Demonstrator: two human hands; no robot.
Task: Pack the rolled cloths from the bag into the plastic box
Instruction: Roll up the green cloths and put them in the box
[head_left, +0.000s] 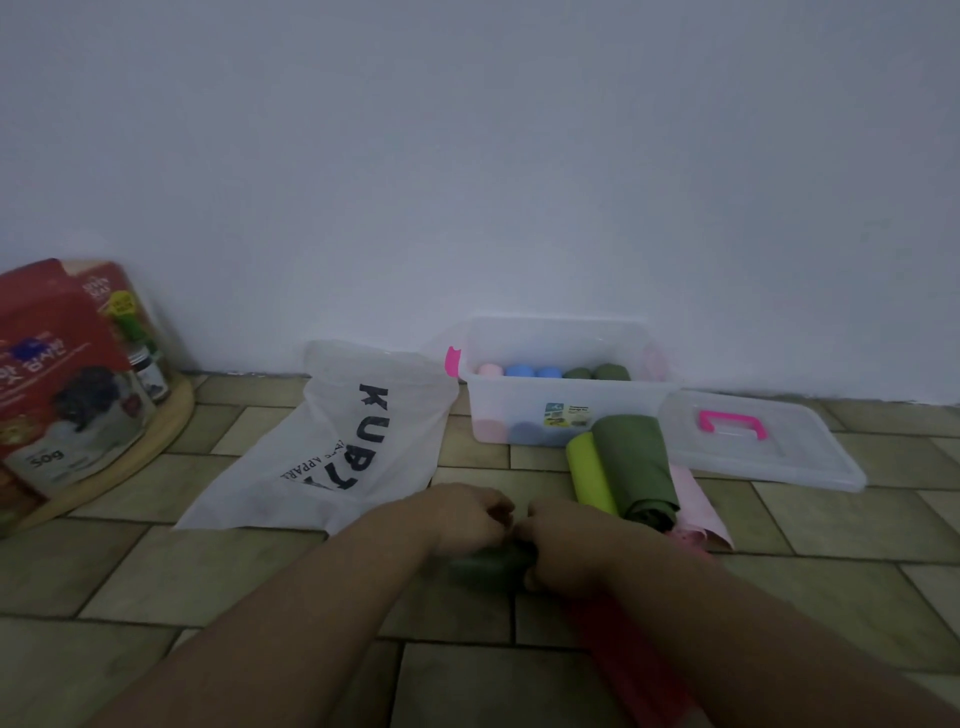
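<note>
Both hands, the left hand (467, 514) and right hand (566, 540), squeeze a dark green rolled cloth (491, 564) on the floor (260, 571), near the plastic box (566, 384).

- A clear plastic box (566, 410) stands open on the tiled floor against the far wall, right of centre, a pink latch on its left end.
- Rolled cloths stand on end inside: one pink roll (490, 370) at left, two blue rolls (532, 371) in the middle, two dark green rolls (597, 372) at right.
- A white bag (353, 441) printed with black lettering lies flat on the floor just left of the box.
- A dark green cloth (636, 467) lies near the box's front.
</note>
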